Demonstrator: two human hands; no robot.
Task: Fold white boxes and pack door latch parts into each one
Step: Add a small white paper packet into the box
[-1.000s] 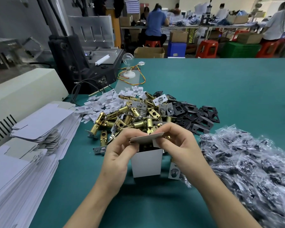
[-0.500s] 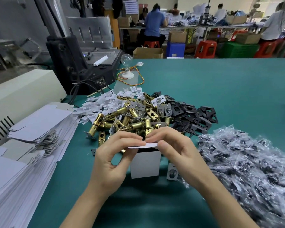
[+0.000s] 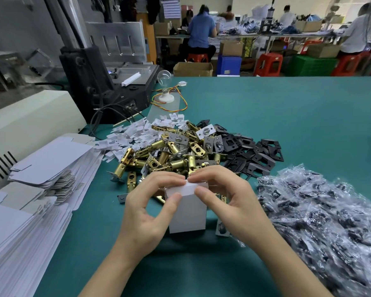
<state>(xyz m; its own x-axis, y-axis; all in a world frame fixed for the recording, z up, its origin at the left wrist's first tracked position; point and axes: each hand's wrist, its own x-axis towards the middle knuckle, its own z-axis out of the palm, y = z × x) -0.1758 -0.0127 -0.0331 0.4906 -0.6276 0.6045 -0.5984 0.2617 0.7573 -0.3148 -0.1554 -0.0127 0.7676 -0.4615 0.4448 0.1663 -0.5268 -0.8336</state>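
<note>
A small white box stands upright on the green table in front of me. My left hand pinches its top left corner between thumb and fingers. My right hand pinches the top right, with fingers on the lid. The lid lies flat on the box top. Behind the box lies a heap of brass door latches, with black strike plates to its right. Flat unfolded white boxes are stacked at the left.
Small white card pieces lie behind the latches. A mound of clear bags with dark parts fills the right. A cream machine, a black press and a bulb with wires stand at the back left. People work at far benches.
The lid flap, raised one second ago, has been pushed down flat onto the box top. Both hands have stayed on the box's upper corners.
</note>
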